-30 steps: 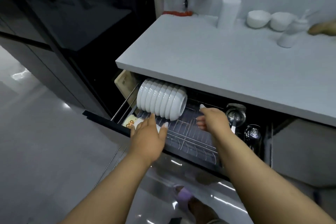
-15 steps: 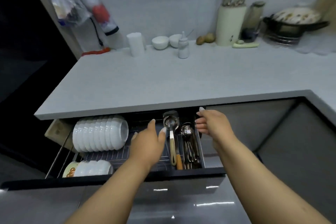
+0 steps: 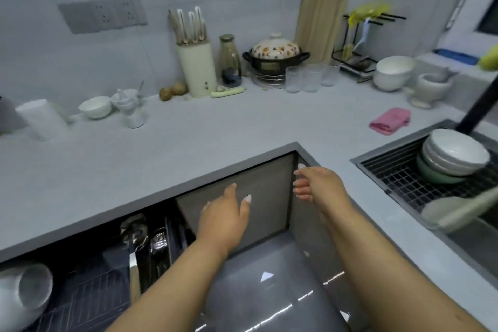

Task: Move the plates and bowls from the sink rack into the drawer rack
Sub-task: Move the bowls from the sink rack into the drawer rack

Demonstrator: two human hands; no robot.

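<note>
A stack of white bowls over a green one leans in the black wire sink rack at the right. A pale ladle-like utensil lies across the rack's near edge. At the lower left, the open drawer rack holds a row of white bowls on their sides. My left hand hovers empty with relaxed fingers in front of the grey corner cabinet. My right hand is also empty, fingers loosely spread, near the counter's inner corner, well left of the sink rack.
The drawer's cutlery section holds ladles and spoons. On the counter stand a knife block, a clay pot, glasses, white bowls, a mortar and a pink cloth. A dark faucet rises over the sink.
My view has swung right from the drawer rack toward the corner and the sink. Both empty hands have moved right with it, away from the drawer.
</note>
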